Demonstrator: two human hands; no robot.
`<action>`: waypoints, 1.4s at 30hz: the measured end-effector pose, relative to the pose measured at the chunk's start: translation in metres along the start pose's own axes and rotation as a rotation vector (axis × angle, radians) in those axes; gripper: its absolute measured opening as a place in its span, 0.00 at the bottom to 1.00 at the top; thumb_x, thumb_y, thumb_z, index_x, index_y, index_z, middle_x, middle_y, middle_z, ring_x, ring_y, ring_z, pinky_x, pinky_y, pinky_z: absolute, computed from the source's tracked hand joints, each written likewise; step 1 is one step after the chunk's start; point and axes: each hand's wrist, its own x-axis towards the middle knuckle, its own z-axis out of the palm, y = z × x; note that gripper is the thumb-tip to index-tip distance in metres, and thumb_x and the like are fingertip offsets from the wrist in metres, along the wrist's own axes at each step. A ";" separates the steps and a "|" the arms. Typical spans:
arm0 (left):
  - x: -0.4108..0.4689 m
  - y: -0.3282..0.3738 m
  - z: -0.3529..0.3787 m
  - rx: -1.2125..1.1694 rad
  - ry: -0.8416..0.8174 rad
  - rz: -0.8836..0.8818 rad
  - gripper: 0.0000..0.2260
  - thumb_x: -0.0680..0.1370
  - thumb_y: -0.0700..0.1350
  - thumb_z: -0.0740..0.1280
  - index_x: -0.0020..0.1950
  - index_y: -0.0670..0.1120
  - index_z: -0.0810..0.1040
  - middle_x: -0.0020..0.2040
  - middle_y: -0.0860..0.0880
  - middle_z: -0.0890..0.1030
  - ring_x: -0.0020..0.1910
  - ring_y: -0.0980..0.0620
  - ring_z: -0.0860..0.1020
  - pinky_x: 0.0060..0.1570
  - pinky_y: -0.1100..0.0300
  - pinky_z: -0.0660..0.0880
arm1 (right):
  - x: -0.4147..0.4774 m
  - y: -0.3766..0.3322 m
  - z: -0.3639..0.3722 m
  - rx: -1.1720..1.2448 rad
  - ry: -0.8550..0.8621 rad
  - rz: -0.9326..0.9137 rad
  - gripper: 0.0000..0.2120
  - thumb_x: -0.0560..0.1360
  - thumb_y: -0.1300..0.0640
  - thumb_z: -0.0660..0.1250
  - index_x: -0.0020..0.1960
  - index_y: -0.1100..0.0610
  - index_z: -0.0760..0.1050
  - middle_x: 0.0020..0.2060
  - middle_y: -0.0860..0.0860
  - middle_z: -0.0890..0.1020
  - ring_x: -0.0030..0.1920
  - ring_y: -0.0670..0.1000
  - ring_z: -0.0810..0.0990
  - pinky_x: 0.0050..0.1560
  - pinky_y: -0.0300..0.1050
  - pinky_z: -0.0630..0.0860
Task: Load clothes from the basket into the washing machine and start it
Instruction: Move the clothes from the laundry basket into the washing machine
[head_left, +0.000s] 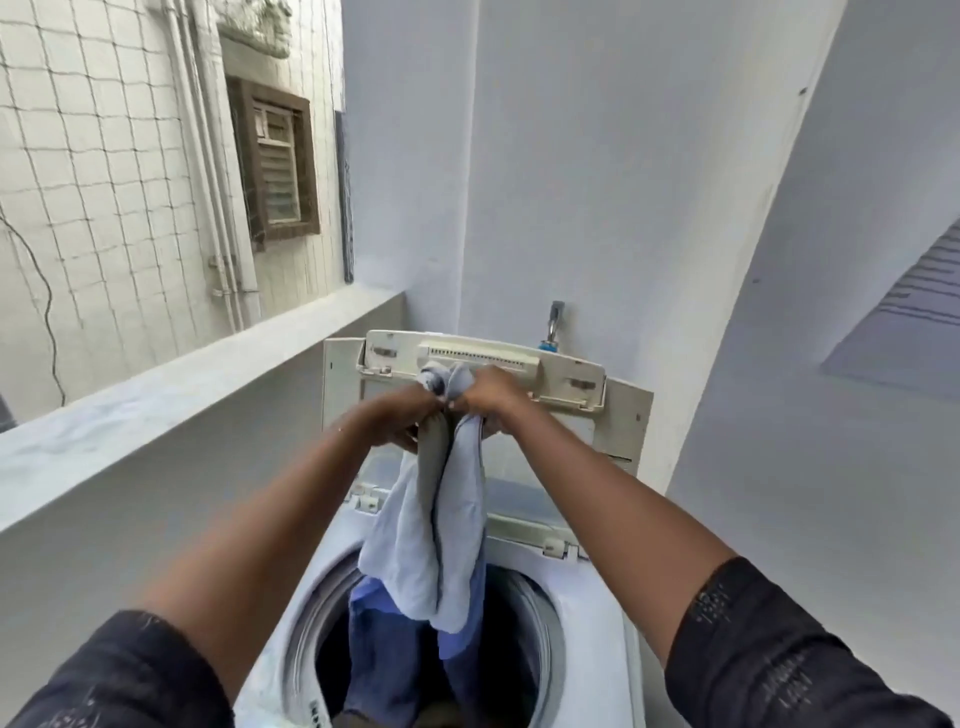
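A pale garment (431, 525) is held up above the washer (597, 587), gripped at its top by both hands. The left hand (408, 415) is curled round one bunched edge and the right hand (493, 392) round the other. The knuckles almost touch, so the cloth hangs as one long fold instead of spreading. Its lower end hangs over the washer's drum (304, 639), where blue clothes (384, 654) are seen. The piece is judged to be held this high so that it can be fed straight down through the round opening without catching on the rim. The lid (571, 382) is propped upright at the washer's back, which leaves the opening free. A tap (553, 325) is fixed to the wall just behind the washer, and a ledge (156, 410) runs along the washer's left. The basket is not in view. Loading is judged to be under way. A release of both grips over the drum is called for next, and the start is not yet made.
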 end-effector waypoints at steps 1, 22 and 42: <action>0.003 -0.019 0.008 -0.019 -0.026 -0.035 0.06 0.79 0.41 0.59 0.43 0.48 0.70 0.38 0.48 0.74 0.35 0.52 0.74 0.36 0.59 0.74 | 0.002 0.007 0.017 0.007 -0.044 0.026 0.16 0.72 0.57 0.69 0.57 0.64 0.77 0.53 0.61 0.81 0.51 0.57 0.81 0.25 0.38 0.69; 0.007 -0.077 0.277 0.121 0.036 0.084 0.15 0.78 0.40 0.57 0.64 0.44 0.74 0.60 0.41 0.80 0.62 0.41 0.75 0.56 0.54 0.70 | -0.104 0.238 0.085 0.045 0.156 0.497 0.12 0.75 0.56 0.61 0.54 0.56 0.79 0.56 0.60 0.80 0.57 0.61 0.79 0.55 0.48 0.75; -0.012 -0.224 0.655 0.303 -0.261 -0.522 0.15 0.81 0.40 0.54 0.63 0.41 0.75 0.63 0.40 0.77 0.63 0.42 0.74 0.58 0.55 0.71 | -0.253 0.650 0.190 0.177 -0.213 0.868 0.04 0.69 0.56 0.69 0.37 0.55 0.77 0.45 0.55 0.83 0.49 0.56 0.81 0.47 0.44 0.76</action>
